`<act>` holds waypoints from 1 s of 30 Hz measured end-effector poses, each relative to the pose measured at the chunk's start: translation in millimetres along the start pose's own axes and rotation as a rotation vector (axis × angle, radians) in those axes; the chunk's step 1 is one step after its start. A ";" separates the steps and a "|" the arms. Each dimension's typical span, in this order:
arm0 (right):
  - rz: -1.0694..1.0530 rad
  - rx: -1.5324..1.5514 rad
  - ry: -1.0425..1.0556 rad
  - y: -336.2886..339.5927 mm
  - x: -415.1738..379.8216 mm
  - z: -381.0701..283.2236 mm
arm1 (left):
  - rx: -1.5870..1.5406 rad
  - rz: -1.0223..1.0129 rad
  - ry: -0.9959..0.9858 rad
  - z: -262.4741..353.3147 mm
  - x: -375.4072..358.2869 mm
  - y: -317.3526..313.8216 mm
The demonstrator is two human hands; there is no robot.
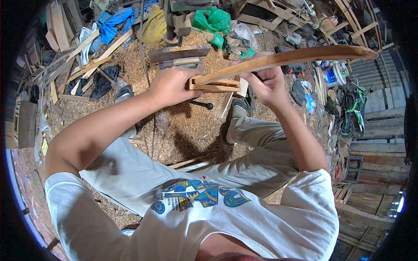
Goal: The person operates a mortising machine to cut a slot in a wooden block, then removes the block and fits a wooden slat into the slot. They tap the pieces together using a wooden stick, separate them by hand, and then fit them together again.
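Note:
A long curved wooden piece (300, 58) reaches from the middle of the view toward the upper right. At its near end it meets a shorter slotted wooden piece (216, 88), at a narrow angle. My left hand (172, 86) is closed around this joined end. My right hand (266, 82) grips the curved piece farther along, thumb on the near side and most fingers hidden behind it. Below and behind the wood is a bench vise (179, 55), with its black-knobbed handle (201, 104) sticking out under my left hand.
Wood shavings (187, 126) cover the floor between my feet. Scrap boards (89, 65), a blue cloth (116, 25) and green plastic bags (212, 21) lie around. A green motorbike (353, 111) stands at the right, near a plank wall (379, 152). A cable (146, 65) hangs at left.

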State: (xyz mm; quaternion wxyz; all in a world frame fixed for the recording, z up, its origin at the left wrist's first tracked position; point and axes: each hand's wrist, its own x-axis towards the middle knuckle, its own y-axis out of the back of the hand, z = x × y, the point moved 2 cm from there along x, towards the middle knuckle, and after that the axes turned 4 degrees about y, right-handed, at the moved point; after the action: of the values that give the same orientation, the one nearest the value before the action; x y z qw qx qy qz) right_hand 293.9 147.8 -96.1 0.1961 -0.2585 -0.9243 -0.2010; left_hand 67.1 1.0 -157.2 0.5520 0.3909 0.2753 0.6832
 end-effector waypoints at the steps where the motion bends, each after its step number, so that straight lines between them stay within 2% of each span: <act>1: -0.021 -0.014 -0.001 -0.4 0.8 -1.6 | -0.002 0.040 -0.033 1.4 -0.7 0.1; 9: -0.094 0.019 0.058 -3.9 2.1 3.5 | 0.041 0.042 -0.048 3.2 -3.3 -3.7; 11: -0.130 0.102 -0.081 -8.9 -3.9 12.3 | 0.092 -0.015 -0.025 6.4 -4.8 -3.5; 12: -0.128 0.102 -0.081 -13.0 -4.7 11.5 | 0.092 -0.016 -0.027 7.8 -5.9 -4.3; 15: -0.238 -0.193 -0.052 -28.2 -4.4 7.4 | 0.034 -0.008 -0.055 11.6 -8.3 -4.3; 18: -0.275 -0.133 -0.144 -37.3 -6.3 13.4 | 0.038 -0.054 -0.045 14.5 -9.2 -4.2; 24: -0.128 -0.025 -0.204 -44.0 -12.4 26.0 | -0.039 0.031 -0.103 3.3 -8.0 -3.9; 28: -0.141 -0.055 -0.214 -45.5 -13.9 34.3 | -0.004 -0.053 -0.090 -3.4 -7.1 -7.1; 30: -0.167 -0.048 -0.148 -47.8 -13.9 34.3 | 0.007 -0.088 -0.058 -2.4 -6.5 -5.7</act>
State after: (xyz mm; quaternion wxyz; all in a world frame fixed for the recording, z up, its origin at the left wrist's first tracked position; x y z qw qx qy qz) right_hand 269.3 120.9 -144.4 0.1035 -0.1993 -0.9496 -0.2189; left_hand 68.7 -3.8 -164.6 0.5879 0.4002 0.2784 0.6456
